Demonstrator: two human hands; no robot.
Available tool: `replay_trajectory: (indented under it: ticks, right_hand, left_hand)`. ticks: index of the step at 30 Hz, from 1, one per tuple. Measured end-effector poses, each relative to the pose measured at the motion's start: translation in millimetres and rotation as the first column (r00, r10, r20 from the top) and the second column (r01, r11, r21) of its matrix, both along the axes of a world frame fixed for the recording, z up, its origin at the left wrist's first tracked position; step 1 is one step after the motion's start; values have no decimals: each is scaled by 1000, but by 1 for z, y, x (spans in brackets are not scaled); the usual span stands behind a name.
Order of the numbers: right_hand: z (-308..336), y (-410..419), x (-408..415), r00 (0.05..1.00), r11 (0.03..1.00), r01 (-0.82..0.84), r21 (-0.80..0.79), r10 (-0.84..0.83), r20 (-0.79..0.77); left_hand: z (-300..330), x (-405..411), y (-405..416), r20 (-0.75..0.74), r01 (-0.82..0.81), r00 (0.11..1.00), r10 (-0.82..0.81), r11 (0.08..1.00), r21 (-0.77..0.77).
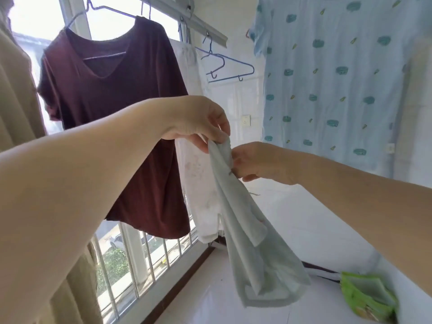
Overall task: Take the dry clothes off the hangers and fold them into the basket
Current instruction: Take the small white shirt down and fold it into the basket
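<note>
A pale grey-white garment [252,242] hangs loosely in front of me, bunched at its top edge. My left hand [198,120] pinches that top edge from above. My right hand [261,163] grips the same bunched edge from the right. A maroon T-shirt [117,127] hangs on a wire hanger at the window. A white garment [198,183] hangs just behind it. A light blue patterned shirt [332,85] hangs at the upper right. An empty blue hanger [230,66] hangs from the rail. No basket is in view.
White window bars [145,265] run along the left, with a beige curtain [16,90] at the far left. A white tiled ledge [210,300] lies below. A green object [369,295] sits at the lower right. A wall socket [245,120] is on the tiled wall.
</note>
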State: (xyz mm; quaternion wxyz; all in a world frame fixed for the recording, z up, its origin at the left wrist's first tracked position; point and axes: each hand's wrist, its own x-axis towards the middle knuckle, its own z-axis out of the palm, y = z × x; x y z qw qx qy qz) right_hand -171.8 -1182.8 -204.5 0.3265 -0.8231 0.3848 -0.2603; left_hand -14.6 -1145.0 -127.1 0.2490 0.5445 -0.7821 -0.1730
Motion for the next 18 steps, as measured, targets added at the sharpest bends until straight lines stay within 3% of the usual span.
replay_trajectory:
  ticks: [6,18]
  right_hand:
    - [-36,-10,-6,983,992,-72,100,87,-160]
    - [-134,-30,1,937,954,-165,250,230,-262]
  left_hand:
    - [-22,1,0,4,-27,1000,27,999,-22]
    - [-73,26,-5,-295,-264,935,199,943,-201]
